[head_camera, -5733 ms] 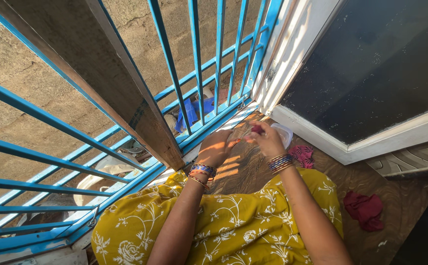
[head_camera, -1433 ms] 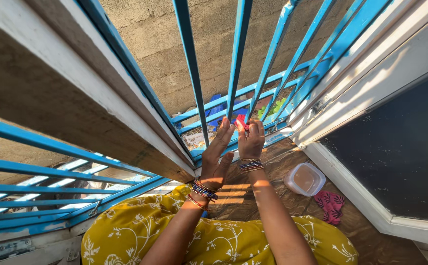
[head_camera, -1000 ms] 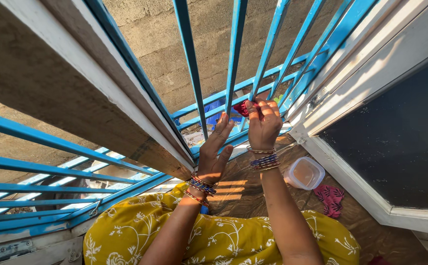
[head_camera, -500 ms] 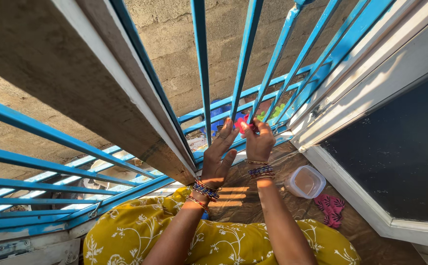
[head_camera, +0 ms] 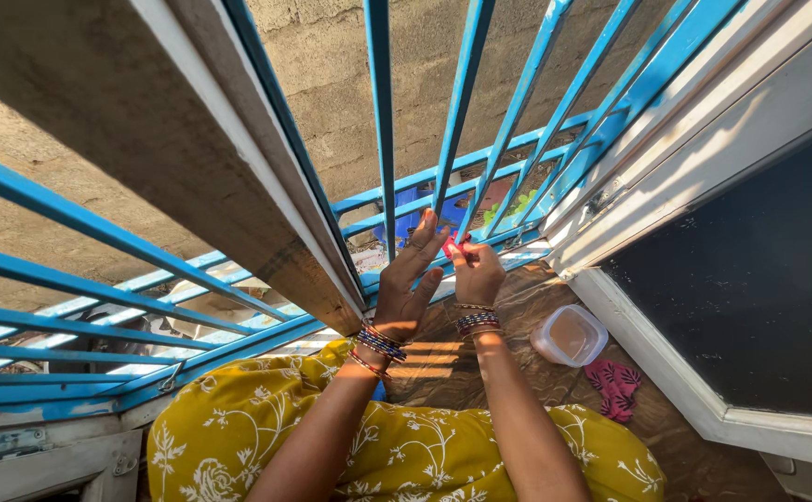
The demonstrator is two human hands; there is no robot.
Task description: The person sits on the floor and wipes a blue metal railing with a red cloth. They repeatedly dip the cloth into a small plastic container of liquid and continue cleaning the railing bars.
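While the left hand [head_camera: 409, 284] stands open against the blue bars [head_camera: 380, 130], the right hand [head_camera: 479, 275] pinches a small red piece [head_camera: 450, 245] there, seemingly light, soft, best gripped at its edge.

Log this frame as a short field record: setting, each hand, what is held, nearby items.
Setting: sunlit ledge behind blue metal bars, concrete wall beyond
Left hand: raised, fingers spread, touching the small red object
Right hand: pinching a small red object close to the bars
Wrists: bangles on both
Nearby: lidded plastic container and red cloth on the floor to the right
Clothing: yellow floral garment
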